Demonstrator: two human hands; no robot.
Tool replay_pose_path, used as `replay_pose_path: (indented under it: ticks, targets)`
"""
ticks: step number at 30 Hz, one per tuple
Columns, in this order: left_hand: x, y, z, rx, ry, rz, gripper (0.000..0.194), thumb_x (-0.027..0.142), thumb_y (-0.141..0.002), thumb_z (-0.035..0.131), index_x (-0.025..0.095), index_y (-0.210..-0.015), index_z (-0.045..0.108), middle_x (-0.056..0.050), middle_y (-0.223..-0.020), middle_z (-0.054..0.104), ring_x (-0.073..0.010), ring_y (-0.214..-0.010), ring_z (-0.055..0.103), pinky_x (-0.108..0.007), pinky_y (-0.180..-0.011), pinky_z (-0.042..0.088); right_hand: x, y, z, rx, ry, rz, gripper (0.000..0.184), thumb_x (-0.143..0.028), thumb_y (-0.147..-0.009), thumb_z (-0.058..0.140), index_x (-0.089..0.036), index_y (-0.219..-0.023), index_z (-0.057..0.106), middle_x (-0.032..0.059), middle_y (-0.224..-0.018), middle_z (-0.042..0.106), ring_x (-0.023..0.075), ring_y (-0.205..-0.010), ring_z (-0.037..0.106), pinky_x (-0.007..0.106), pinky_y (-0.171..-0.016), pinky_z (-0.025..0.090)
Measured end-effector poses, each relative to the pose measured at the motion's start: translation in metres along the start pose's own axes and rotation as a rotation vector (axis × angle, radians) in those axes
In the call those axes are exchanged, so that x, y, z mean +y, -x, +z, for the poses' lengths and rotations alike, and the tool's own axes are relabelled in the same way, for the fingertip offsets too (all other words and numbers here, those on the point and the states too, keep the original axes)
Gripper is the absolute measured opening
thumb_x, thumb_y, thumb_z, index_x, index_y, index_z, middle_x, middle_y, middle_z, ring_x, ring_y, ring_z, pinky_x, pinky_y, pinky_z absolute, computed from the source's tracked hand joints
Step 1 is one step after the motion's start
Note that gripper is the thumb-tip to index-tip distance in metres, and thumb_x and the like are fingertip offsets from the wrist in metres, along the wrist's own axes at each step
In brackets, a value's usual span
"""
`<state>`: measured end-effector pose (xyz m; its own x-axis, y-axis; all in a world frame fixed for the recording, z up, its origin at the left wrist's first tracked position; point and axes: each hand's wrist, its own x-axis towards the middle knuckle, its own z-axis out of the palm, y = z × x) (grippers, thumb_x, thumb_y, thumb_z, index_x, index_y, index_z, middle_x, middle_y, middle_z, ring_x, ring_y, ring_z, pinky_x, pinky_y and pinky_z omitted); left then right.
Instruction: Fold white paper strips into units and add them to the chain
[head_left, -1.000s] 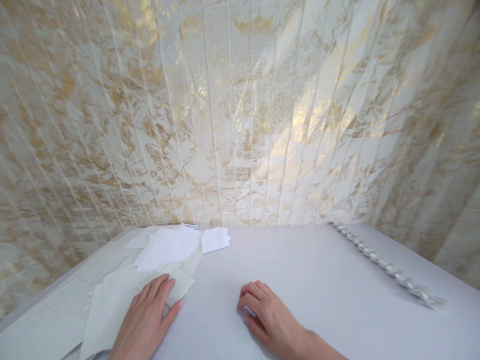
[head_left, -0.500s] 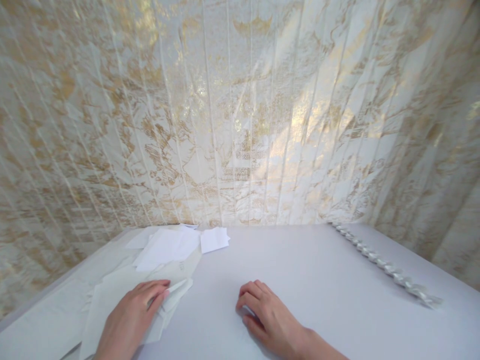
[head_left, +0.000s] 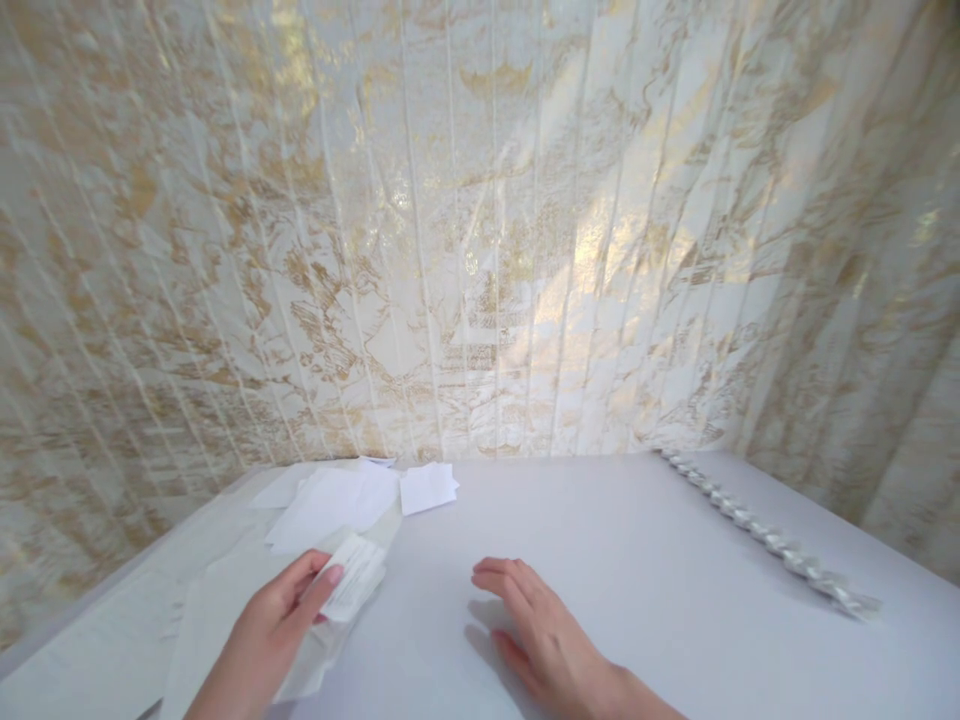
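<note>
One small printed paper (head_left: 352, 577) is pinched in the left hand (head_left: 274, 615) over the loose white sheets (head_left: 319, 505). Right of them, the right hand (head_left: 541, 632) curves loosely, gripping nothing; farther right lies a twisted silvery strip (head_left: 774, 539).

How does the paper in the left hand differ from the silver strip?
The held paper is flat and white; the strip is silvery and twisted. The paper is short, the strip long. The left hand holds the paper; the strip lies on the table. Both look pale.
</note>
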<state>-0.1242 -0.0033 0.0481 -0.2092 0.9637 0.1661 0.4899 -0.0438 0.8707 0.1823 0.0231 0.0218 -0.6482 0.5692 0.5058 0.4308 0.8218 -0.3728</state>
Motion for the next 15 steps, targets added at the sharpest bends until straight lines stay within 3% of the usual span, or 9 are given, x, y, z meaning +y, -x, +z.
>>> replay_pose_path:
  ticks: [2,5,7,10,12,15]
  targets:
    - [0.014,0.005,0.017,-0.135,0.212,-0.111,0.042,0.064,-0.08,0.056,0.023,-0.087,0.059,0.004,-0.062,0.068,-0.0191,-0.067,0.067,-0.024,-0.059,0.05,-0.003,0.0,-0.004,0.055,0.084,-0.083,0.065,0.003,-0.077,0.043,-0.018,-0.138,0.036,0.0153,-0.137,0.053,0.0256,-0.122,0.051,0.043,-0.103,0.044]
    - [0.024,0.012,0.048,-0.373,0.299,-0.155,0.046,0.066,-0.076,0.062,0.02,-0.082,0.059,0.001,-0.065,0.07,-0.0176,-0.064,0.066,-0.023,-0.055,0.046,-0.006,0.001,-0.01,0.001,0.212,-0.226,0.059,0.0,-0.087,0.04,-0.017,-0.143,0.032,0.0162,-0.142,0.052,0.0277,-0.124,0.049,0.045,-0.102,0.045]
    - [0.025,0.016,0.066,-0.451,0.33,-0.149,0.048,0.067,-0.075,0.063,0.019,-0.08,0.058,0.003,-0.06,0.065,-0.0152,-0.057,0.061,-0.022,-0.051,0.042,-0.007,0.003,-0.014,-0.078,0.25,-0.309,0.045,-0.008,-0.095,0.043,-0.018,-0.139,0.04,0.0148,-0.143,0.053,0.0286,-0.124,0.049,0.044,-0.098,0.047]
    - [0.023,0.023,0.084,-0.551,0.362,-0.09,0.042,0.06,-0.081,0.06,0.019,-0.082,0.059,0.003,-0.064,0.062,-0.0147,-0.061,0.06,-0.023,-0.056,0.043,-0.007,0.007,-0.018,-0.2,0.188,-0.348,0.016,-0.023,-0.101,0.048,-0.024,-0.113,0.059,0.0063,-0.13,0.065,0.0248,-0.118,0.055,0.038,-0.092,0.047]
    - [0.022,0.031,0.089,-0.502,0.26,-0.006,0.029,0.047,-0.084,0.058,0.019,-0.091,0.06,-0.001,-0.079,0.067,-0.018,-0.077,0.065,-0.026,-0.068,0.049,-0.007,0.012,-0.02,-0.259,0.094,-0.277,0.011,-0.025,-0.101,0.052,-0.025,-0.095,0.062,0.0011,-0.112,0.073,0.0205,-0.109,0.06,0.034,-0.09,0.045]
    - [0.019,0.046,0.092,-0.208,0.032,0.188,0.027,0.032,-0.088,0.05,0.024,-0.113,0.058,-0.005,-0.106,0.069,-0.0202,-0.101,0.065,-0.029,-0.085,0.051,-0.008,0.016,-0.018,-0.292,-0.036,-0.116,0.012,-0.018,-0.096,0.055,-0.024,-0.087,0.061,0.0,-0.093,0.074,0.017,-0.096,0.064,0.03,-0.089,0.043]
